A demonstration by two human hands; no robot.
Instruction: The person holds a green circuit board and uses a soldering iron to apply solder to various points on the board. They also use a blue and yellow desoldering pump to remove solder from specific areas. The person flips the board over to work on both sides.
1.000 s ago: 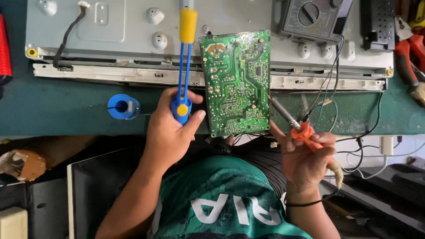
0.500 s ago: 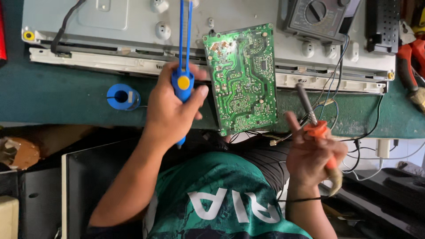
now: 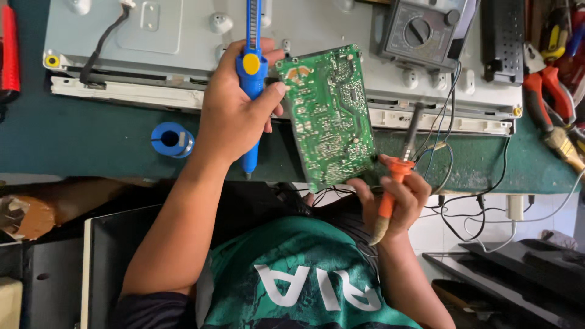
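**Board and Tool Grip: Handling Notes**

We take the green circuit board (image 3: 329, 116) as the landmark. It is held tilted, solder side toward the camera, above the edge of the green bench mat (image 3: 73, 134) and in front of the grey metal chassis (image 3: 152, 36).

The left hand (image 3: 234, 116), at the board's left edge, is wrapped closed around a blue desoldering pump (image 3: 251, 67). Its fingertips reach the board's upper left corner. The right hand (image 3: 396, 201), at the board's lower right corner, is closed around the orange handle of a soldering iron (image 3: 395, 183), whose shaft rises just right of the board.

We judge the board light, stiff and fragile. It is best gripped by its bare edges, clear of the solder joints. The iron's shaft should be treated as hot.

We cannot tell which right-hand fingers support the board, since the handle covers them. The component side is hidden. The pump's top end is cut off by the frame.

Left of the board lies 1 blue solder spool (image 3: 172, 139). Above and right of the board sits a multimeter (image 3: 420, 30), partly cropped, and far right lie red-handled pliers (image 3: 548, 85).
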